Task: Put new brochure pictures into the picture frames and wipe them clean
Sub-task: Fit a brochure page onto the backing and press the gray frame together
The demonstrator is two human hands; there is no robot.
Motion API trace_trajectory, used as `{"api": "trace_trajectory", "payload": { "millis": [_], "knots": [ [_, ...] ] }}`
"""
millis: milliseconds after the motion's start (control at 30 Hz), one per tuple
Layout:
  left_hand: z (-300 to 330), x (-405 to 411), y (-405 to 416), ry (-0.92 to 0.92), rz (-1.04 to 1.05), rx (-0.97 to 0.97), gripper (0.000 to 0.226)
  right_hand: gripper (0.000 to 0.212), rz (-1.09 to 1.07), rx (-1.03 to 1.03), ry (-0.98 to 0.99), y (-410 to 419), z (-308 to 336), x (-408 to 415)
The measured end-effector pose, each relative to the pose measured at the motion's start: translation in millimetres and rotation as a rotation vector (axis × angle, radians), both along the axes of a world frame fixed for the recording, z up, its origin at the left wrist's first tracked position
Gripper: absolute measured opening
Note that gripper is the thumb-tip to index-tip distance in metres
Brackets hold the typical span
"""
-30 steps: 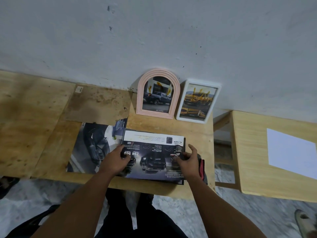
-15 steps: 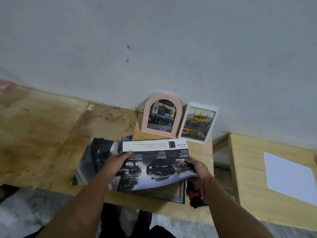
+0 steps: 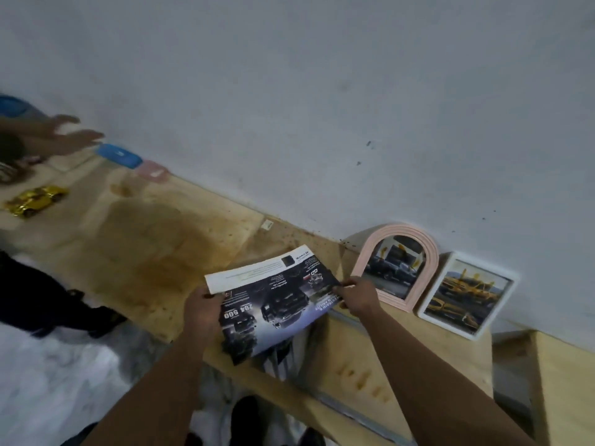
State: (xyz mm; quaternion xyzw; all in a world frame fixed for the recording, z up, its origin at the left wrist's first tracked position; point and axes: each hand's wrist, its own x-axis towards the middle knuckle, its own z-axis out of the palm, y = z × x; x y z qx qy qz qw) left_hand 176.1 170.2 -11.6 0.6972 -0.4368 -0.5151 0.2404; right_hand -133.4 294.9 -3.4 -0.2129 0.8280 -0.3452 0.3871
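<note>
I hold a dark car brochure page [image 3: 277, 300] up above the wooden table [image 3: 154, 246]. My left hand [image 3: 201, 312] grips its left edge and my right hand [image 3: 355, 297] pinches its right edge. A pink arched picture frame [image 3: 397, 268] with a dark truck picture leans on the wall just right of my right hand. A white rectangular frame [image 3: 467, 296] with a yellow truck picture leans beside it. More paper lies under the lifted page, mostly hidden.
Far left along the table, another person's hand [image 3: 69, 136] reaches out near a blue lid [image 3: 119, 156], a pink lid [image 3: 153, 170] and a gold toy car [image 3: 35, 199]. A second wooden table [image 3: 560, 381] stands at the right. Grey wall runs behind.
The brochure page has been lifted off the table in both hands. The view has swung left and tilted, bringing another person's hand and a toy car into sight.
</note>
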Motion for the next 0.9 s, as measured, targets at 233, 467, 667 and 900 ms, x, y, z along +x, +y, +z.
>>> {"api": "trace_trajectory", "payload": {
  "millis": [233,467,667,900],
  "knots": [
    [-47.9,92.7,-41.8,-0.14,-0.031,-0.003,0.038,0.011,0.074,0.03,-0.114,-101.5,-10.8,64.8],
    [-70.8,133.6,-55.9,-0.074,-0.025,0.185,0.031,0.031,0.228,0.113,-0.052,-164.9,-64.4,104.0],
    [-73.5,143.0,-58.6,-0.352,-0.256,0.213,0.029,0.062,0.394,0.114,0.106,-168.6,-69.5,121.4],
    [-73.8,107.7,-78.7,-0.536,-0.743,-0.244,0.035,0.057,0.549,0.369,0.443,-95.2,-66.3,114.2]
  ]
}}
